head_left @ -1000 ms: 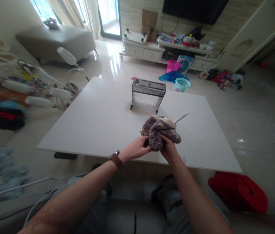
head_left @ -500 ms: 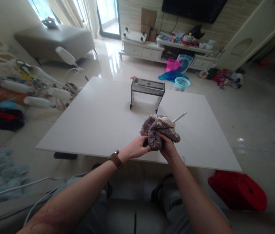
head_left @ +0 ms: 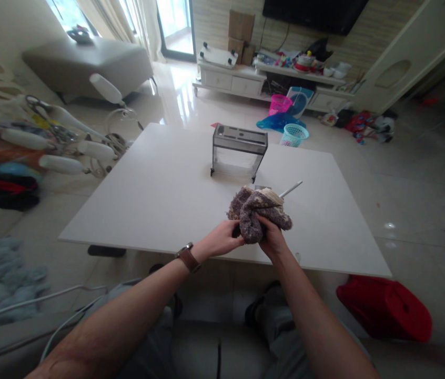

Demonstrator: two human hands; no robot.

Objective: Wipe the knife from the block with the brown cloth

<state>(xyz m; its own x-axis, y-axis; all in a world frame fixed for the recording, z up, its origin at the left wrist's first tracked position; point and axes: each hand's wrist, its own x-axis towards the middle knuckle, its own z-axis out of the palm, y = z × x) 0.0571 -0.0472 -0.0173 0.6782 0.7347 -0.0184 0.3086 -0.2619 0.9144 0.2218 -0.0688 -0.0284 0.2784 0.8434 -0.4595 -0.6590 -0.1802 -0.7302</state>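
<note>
A bundled grey-brown cloth (head_left: 260, 213) is held above the near edge of the white table (head_left: 159, 200), just in front of the small metal rack (head_left: 239, 152) that stands at the table's middle. The cloth is gripped from both sides. The left hand (head_left: 222, 239) is closed on the cloth's lower left part, its fingers (head_left: 235, 227) curled under and partly hidden by the fabric. The right hand (head_left: 272, 238) is wrapped round the lower right part, thumb pressed on the front fold, so that the bundle is kept gathered rather than hanging loose. A watch (head_left: 188, 257) is worn on the left wrist.

A thin white rod-like piece (head_left: 291, 189) is seen projecting from behind the cloth, on the side away from the rack's left leg; it may be the handle of something wrapped in the cloth, but the covered part cannot be made out. The two-handed grip is consistent with the cloth being worked round that object, the hands being braced close to the table edge for support.

Beyond the rack, on the floor, a pink basket (head_left: 280, 104) and a pale blue basket (head_left: 293, 136) are noted, with a low white cabinet (head_left: 230, 81) farther back. To the right of the table, well apart from the rack, a red bag (head_left: 384, 310) lies on the floor.
</note>
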